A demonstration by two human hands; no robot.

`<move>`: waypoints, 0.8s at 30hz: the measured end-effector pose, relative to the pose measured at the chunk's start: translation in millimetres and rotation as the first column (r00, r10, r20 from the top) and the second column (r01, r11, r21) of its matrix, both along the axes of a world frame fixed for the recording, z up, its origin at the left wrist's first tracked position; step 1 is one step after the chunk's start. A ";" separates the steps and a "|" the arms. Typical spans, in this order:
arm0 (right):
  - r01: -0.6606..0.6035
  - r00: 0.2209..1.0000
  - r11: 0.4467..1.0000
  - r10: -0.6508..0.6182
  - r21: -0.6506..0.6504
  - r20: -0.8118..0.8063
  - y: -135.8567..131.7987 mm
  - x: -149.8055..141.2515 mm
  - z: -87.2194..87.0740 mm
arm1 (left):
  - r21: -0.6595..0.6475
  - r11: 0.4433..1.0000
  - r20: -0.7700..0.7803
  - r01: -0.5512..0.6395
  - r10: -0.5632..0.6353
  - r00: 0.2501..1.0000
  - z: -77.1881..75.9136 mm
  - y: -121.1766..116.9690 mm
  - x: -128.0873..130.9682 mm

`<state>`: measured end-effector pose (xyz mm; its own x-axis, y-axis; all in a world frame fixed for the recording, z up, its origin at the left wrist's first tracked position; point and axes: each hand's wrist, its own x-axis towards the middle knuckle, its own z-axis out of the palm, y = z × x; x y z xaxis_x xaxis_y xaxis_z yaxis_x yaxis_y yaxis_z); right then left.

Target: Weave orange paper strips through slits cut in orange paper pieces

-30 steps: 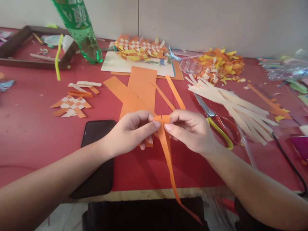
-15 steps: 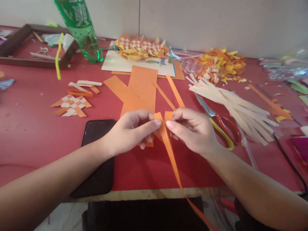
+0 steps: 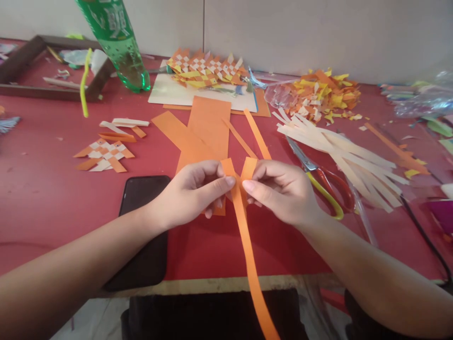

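Between my hands an orange paper strip point(image 3: 250, 255) hangs down past the table's front edge. Two short ends of orange paper stick up in a V at my fingertips. My left hand point(image 3: 201, 189) pinches the left end between thumb and fingers. The right end is pinched the same way in my right hand point(image 3: 279, 189); whether both ends belong to one strip I cannot tell. Behind my hands lie wide orange paper pieces point(image 3: 209, 127) and narrower orange strips point(image 3: 257, 133). A woven orange and white paper fish point(image 3: 107, 153) rests to the left.
A black phone point(image 3: 141, 241) lies under my left forearm. Scissors point(image 3: 318, 177) and pale paper strips point(image 3: 339, 146) are at right. Farther back stand a green bottle point(image 3: 122, 52), a dark frame point(image 3: 21, 89), woven pieces point(image 3: 205, 68) and a heap of paper scraps point(image 3: 320, 94).
The strip's hanging tail has swung left and straightened, now showing its flat face. The two short ends stand slightly higher and farther apart. Both hands remain almost in place.
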<state>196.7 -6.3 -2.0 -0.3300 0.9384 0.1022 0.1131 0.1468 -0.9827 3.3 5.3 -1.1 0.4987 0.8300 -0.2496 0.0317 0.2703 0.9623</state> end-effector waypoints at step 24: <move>-0.010 0.991 0.997 0.000 -0.070 -0.137 2.6 3.0 -4.8 | -0.046 0.998 0.113 0.039 -0.034 0.993 0.1 -0.9 -1.3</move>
